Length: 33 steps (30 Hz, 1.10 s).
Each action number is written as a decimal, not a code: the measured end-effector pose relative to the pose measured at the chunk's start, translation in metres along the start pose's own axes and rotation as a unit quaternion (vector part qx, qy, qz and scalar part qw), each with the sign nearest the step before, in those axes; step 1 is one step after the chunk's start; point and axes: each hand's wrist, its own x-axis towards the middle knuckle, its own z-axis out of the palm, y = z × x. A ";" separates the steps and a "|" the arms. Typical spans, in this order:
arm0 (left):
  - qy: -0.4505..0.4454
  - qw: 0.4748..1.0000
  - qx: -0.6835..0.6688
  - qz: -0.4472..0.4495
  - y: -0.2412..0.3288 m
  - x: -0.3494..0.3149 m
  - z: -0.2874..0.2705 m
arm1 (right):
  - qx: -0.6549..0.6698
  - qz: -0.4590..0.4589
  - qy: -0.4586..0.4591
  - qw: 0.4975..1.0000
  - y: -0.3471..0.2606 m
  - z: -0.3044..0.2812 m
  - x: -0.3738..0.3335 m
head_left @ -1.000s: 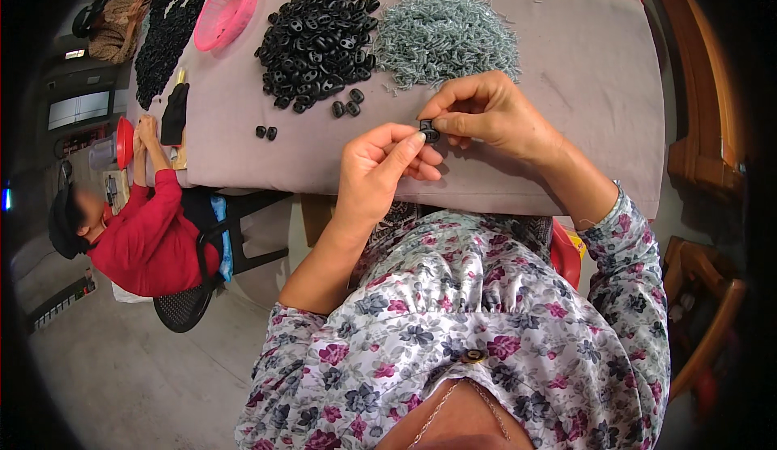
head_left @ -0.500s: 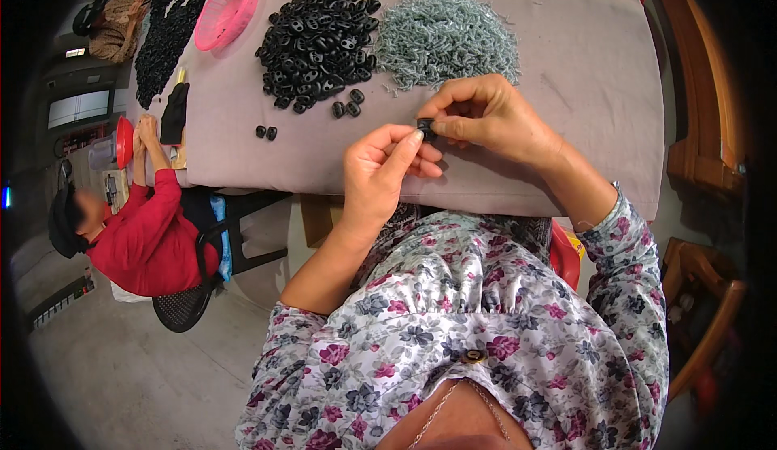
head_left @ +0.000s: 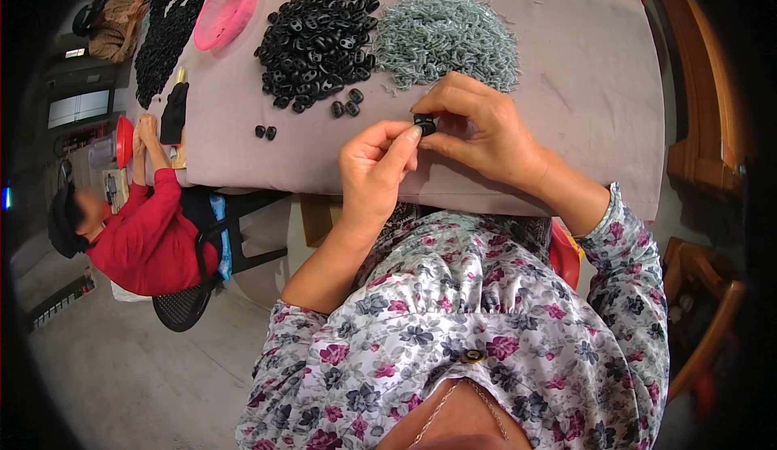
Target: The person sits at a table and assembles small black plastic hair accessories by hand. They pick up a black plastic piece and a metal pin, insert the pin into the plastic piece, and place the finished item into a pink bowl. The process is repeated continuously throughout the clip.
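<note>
You hold a small black piece [head_left: 424,124] over the table [head_left: 591,86], just inside its near edge. Your left hand [head_left: 374,163] pinches it between thumb and fingertips, while the thumb and index finger of your right hand [head_left: 486,130] close around it; how firmly they press, the view cannot tell. Best practice here: let the left pinch hold the piece square, press evenly from the right, and leave its openings uncovered. Toward the far edge, black pieces lie piled [head_left: 316,45] beside a heap of silvery pins [head_left: 449,33].
</note>
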 end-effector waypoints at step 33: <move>-0.007 0.998 -0.064 -0.012 -0.002 -0.002 0.003 | 0.018 -0.021 -0.016 0.999 0.003 -0.002 -0.003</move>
